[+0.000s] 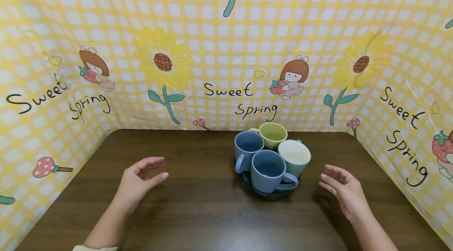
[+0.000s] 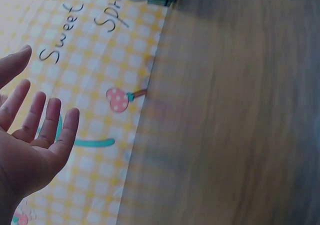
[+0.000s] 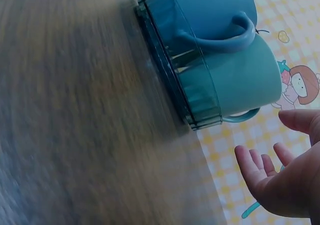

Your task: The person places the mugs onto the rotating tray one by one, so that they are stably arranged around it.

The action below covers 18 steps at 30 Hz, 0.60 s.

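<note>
Several mugs stand together on a dark round see-through tray [image 1: 260, 193], right of the middle of the table. At the front is a blue mug [image 1: 267, 172] with its handle to the right. Another blue mug [image 1: 249, 145] is at the left, a green mug [image 1: 273, 135] at the back, and a pale mint mug [image 1: 294, 156] at the right. My left hand [image 1: 141, 180] hovers well left of the tray, fingers relaxed, holding nothing. Nearer the mugs, my right hand [image 1: 343, 188] is just right of the tray, fingers loosely bent and apart from it. In the right wrist view, the tray's raised clear wall [image 3: 187, 60] surrounds the mug bases.
A brown wooden table [image 1: 191, 219] carries the tray. Behind it and along both sides hangs a yellow checked cloth [image 1: 219, 46] printed with flowers, strawberries and lettering.
</note>
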Each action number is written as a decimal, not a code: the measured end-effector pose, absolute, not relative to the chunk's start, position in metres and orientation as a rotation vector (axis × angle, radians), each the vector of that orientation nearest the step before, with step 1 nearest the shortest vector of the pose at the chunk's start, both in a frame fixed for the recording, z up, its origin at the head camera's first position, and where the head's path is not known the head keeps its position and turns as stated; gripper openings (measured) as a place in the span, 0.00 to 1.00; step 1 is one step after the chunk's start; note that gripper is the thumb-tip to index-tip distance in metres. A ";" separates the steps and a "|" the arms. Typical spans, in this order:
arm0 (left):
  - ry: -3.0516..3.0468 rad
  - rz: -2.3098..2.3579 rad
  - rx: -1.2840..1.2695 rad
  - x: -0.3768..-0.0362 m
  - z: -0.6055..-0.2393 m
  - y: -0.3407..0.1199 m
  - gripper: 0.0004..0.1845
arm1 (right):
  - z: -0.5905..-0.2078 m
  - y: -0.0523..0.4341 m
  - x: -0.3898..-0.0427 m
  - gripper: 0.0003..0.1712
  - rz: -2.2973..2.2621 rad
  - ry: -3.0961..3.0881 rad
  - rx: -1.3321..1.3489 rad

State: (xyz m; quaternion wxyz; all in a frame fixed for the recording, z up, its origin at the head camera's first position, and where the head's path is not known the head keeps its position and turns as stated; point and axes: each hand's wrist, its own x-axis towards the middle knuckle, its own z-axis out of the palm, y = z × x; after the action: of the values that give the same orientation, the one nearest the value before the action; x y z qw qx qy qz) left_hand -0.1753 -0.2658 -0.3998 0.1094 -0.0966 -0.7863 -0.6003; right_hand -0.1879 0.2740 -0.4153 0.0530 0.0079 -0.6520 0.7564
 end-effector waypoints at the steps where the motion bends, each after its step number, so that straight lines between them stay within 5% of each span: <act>1: -2.311 -1.752 -0.279 -0.175 -0.399 -0.269 0.24 | -0.416 0.275 -0.188 0.14 2.292 -1.975 0.041; 18: -2.276 -1.546 -0.301 -0.170 -0.393 -0.301 0.25 | -0.414 0.280 -0.190 0.23 1.793 -2.355 0.121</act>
State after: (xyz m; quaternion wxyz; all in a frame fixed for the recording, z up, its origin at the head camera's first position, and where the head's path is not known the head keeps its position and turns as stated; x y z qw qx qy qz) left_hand -0.1696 -0.3006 -0.3934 0.1858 -0.1070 -0.8080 -0.5489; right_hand -0.1905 0.2801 -0.4139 0.0893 0.0408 -0.7918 0.6029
